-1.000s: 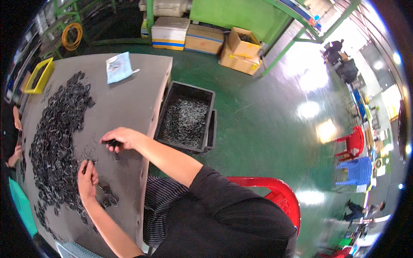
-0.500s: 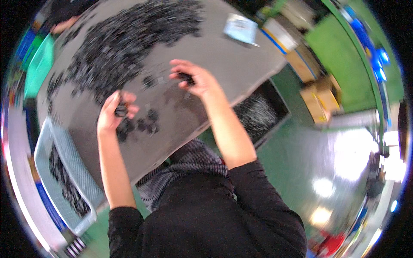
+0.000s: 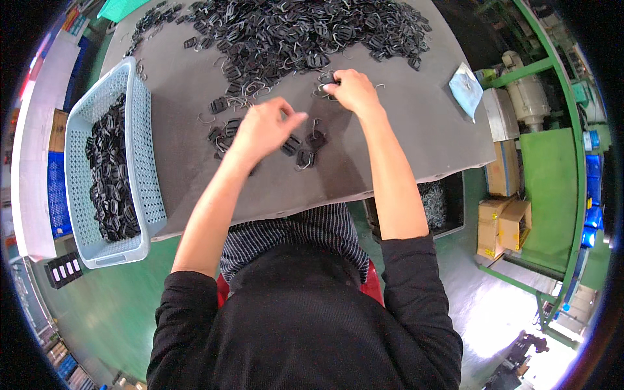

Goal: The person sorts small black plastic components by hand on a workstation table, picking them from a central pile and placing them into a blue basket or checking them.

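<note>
The heap of black buckles (image 3: 299, 39) lies across the far part of the grey surface (image 3: 448, 143); every place here is given from that heap. Just off its near edge, the right hand (image 3: 354, 91) has its fingers closed in a pinch on a black buckle (image 3: 329, 79); whether that piece is lifted cannot be told. Nearer the person than the heap, the left hand (image 3: 263, 130) is blurred, thumb and forefinger parted, with nothing seen between them. Loose buckles (image 3: 305, 158) lie beside it, on the heap's near side. Left of the heap and nearer the person stands a pale blue basket (image 3: 146, 162) holding more black pieces. To the heap's right lies a flat light-blue item (image 3: 466, 90).
</note>
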A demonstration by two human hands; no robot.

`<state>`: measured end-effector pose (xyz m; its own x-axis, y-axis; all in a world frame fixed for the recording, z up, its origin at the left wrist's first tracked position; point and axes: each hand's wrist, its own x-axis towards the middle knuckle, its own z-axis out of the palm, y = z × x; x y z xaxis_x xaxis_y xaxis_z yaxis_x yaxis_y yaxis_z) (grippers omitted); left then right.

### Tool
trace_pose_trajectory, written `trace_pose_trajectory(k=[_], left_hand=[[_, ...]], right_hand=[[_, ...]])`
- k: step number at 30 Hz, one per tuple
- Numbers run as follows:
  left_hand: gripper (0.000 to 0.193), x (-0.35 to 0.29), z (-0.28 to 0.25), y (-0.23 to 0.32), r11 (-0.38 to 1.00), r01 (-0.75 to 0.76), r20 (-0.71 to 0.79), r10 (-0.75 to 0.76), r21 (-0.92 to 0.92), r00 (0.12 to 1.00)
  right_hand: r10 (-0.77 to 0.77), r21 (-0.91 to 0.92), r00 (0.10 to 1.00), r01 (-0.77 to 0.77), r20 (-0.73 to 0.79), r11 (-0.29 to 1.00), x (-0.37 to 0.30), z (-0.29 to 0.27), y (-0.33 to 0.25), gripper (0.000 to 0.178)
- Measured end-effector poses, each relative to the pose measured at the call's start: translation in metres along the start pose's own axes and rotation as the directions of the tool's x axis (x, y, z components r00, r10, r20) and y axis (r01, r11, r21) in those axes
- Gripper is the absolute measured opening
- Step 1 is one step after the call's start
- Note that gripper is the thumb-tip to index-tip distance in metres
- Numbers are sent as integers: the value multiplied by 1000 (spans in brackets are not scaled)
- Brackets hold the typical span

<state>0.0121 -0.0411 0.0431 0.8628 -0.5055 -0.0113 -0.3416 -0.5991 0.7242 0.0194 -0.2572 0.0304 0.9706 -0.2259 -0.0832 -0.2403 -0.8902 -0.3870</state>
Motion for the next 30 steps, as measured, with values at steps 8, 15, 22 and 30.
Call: trace_pose_trajectory(k=[8, 15, 22, 30], left_hand=[[32, 13, 28, 10, 995, 3, -21, -1, 101, 1000], [32, 48, -31, -1, 815, 443, 494, -230, -373, 839], [47, -11, -26, -4, 933, 130, 3, -139, 335, 990], [25, -40, 7, -4, 971, -58, 82, 41, 230, 996]], right_hand=[[64, 754, 993, -115, 97, 646, -23, -35, 22, 18], [131, 760, 965, -260, 227, 596, -28, -35, 37, 20], [185, 862, 948, -312, 258, 398, -50, -31, 71, 18], [-113, 958, 973, -219, 200, -185, -84, -26, 37, 20]])
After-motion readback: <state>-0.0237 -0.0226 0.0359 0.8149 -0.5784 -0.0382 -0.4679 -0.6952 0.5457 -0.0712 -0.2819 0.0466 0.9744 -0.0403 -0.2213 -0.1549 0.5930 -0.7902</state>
